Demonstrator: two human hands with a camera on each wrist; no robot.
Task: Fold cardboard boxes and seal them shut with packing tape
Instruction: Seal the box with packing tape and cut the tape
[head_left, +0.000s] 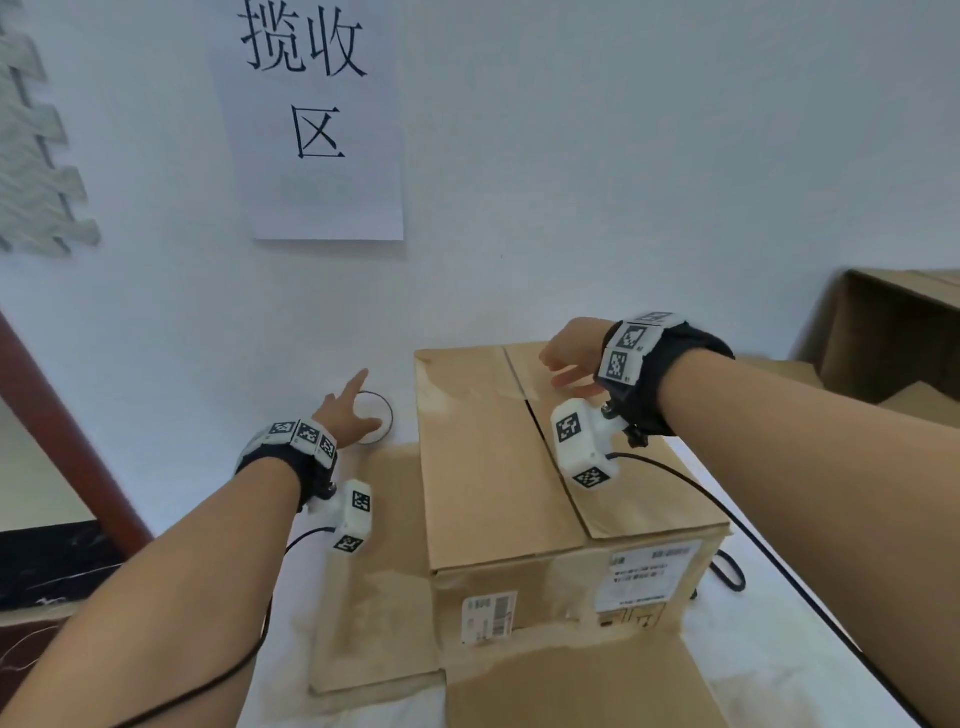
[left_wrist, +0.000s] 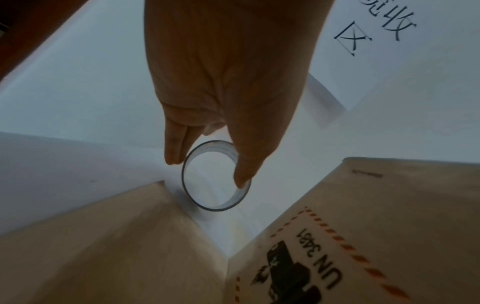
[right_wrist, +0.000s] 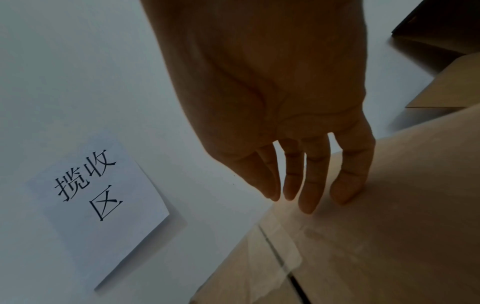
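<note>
left hand (left_wrist: 223, 86) pinches tape roll (left_wrist: 215, 176) — right hand (right_wrist: 285, 115) on box (head_left: 519, 467).

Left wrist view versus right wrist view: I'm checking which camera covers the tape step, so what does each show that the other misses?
Only the left wrist view shows the clear tape roll, with the left hand pinching it, thumb inside the ring, plus the UN 3481 label on the box side. Only the right wrist view shows the right hand, fingers straight, over the box top's flap seam, partly covered by clear tape. Both show the cardboard box and the paper wall sign.
</note>
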